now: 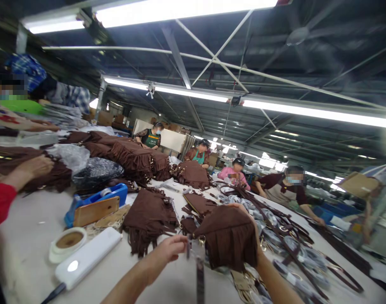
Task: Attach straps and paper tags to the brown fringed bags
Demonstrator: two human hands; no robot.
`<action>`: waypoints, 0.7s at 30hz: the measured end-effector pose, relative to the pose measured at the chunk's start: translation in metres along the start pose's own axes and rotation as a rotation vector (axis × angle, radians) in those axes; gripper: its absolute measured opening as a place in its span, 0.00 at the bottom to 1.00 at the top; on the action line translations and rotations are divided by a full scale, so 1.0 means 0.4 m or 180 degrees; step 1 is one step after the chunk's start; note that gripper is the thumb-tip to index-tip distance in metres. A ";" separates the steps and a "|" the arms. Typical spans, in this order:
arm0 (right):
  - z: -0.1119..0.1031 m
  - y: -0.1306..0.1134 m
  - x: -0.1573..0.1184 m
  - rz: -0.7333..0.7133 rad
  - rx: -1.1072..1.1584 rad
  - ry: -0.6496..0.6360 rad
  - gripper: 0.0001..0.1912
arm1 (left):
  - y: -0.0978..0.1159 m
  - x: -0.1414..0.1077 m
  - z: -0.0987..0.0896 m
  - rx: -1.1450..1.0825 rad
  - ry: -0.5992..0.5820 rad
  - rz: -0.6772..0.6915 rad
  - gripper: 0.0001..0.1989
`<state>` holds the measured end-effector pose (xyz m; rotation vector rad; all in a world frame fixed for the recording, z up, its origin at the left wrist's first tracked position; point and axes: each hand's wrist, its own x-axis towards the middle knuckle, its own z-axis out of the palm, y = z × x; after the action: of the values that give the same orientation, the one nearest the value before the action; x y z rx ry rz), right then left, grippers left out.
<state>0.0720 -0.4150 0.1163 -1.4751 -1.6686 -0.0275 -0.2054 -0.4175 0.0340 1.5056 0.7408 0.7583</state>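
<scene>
My right hand [258, 240] grips a dark brown fringed bag [227, 223] by its right side, with the fingers partly hidden behind it. The bag is lifted over the table, and its fringe hangs down. My left hand [173, 248] is closed at the bag's left corner, pinching a brown strap [200, 278] that hangs below the fingertips. A gold-coloured metal ring [202, 240] shows at that corner. A second fringed bag [150, 215] lies flat just beyond my left hand. Another brown bag [201, 203] is partly covered by the held one.
Coiled straps in clear wrap [289, 245] cover the table's right side. At left are a white device [88, 255], a tape roll [68, 244], a phone [96, 211] and a blue tape dispenser [99, 196]. A co-worker's red sleeve [3, 204] reaches in; others work beyond piled bags [126, 154].
</scene>
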 end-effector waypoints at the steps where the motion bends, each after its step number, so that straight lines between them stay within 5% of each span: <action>1: -0.003 -0.007 0.005 -0.0154 0.0119 0.0086 0.18 | 0.004 -0.006 0.016 -0.0521 -0.0108 -0.0009 0.20; 6: -0.021 -0.019 -0.031 -0.0796 0.0429 0.0241 0.16 | 0.025 -0.041 0.035 -0.1641 -0.0134 -0.0008 0.20; 11: 0.022 0.071 -0.165 -0.1458 -0.0596 -0.0608 0.17 | 0.018 -0.098 -0.015 -0.1108 -0.0208 -0.0316 0.15; 15: 0.076 0.103 -0.238 -0.0868 -0.1373 -0.1579 0.16 | -0.040 -0.124 0.008 -0.0534 -0.0159 -0.0796 0.12; 19: 0.074 -0.006 -0.289 -0.0331 -0.1191 -0.1373 0.15 | -0.098 -0.138 0.089 0.0336 -0.0209 -0.1055 0.13; 21: 0.071 -0.078 -0.338 0.0183 -0.0781 -0.1394 0.11 | -0.099 -0.146 0.124 0.0724 -0.0329 -0.0822 0.11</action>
<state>0.0172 -0.5156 0.0327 -1.8088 -2.0251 0.1361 -0.1996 -0.4913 -0.0105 1.6001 0.9455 0.4091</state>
